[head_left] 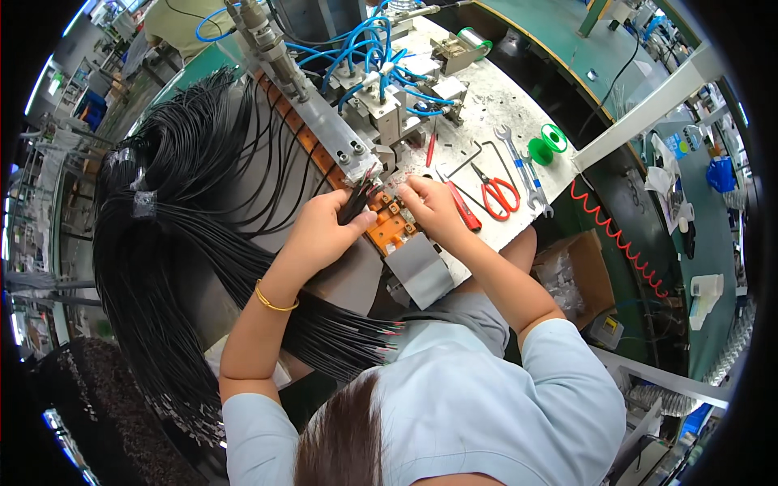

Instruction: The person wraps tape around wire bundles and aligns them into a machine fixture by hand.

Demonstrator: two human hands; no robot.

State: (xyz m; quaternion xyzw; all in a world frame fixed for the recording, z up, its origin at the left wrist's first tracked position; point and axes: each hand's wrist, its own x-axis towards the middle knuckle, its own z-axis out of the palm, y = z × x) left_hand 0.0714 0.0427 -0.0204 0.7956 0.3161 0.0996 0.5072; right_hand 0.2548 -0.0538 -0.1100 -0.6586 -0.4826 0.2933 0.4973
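Note:
A short bunch of black cables point(354, 204) is gripped in my left hand point(320, 231), its stripped, coloured wire ends pointing away from me. My right hand point(433, 212) is close beside it, thumb and fingers pinched together near those wire ends. What lies between the right fingertips is too small to make out. Both hands are over an orange-brown rail point(393, 231) with small metal blocks, just in front of the grey metal head point(356, 158) of a bench machine. A grey metal plate point(420, 271) sits at the rail's near end.
A huge bundle of black cables point(174, 174) drapes over the left side. Blue air hoses point(377, 57) top the machine. On the right lie red-handled snips point(501, 198), a red cutter knife point(466, 212), wrenches point(519, 166) and a green spool point(541, 151). A cardboard box point(590, 271) stands below.

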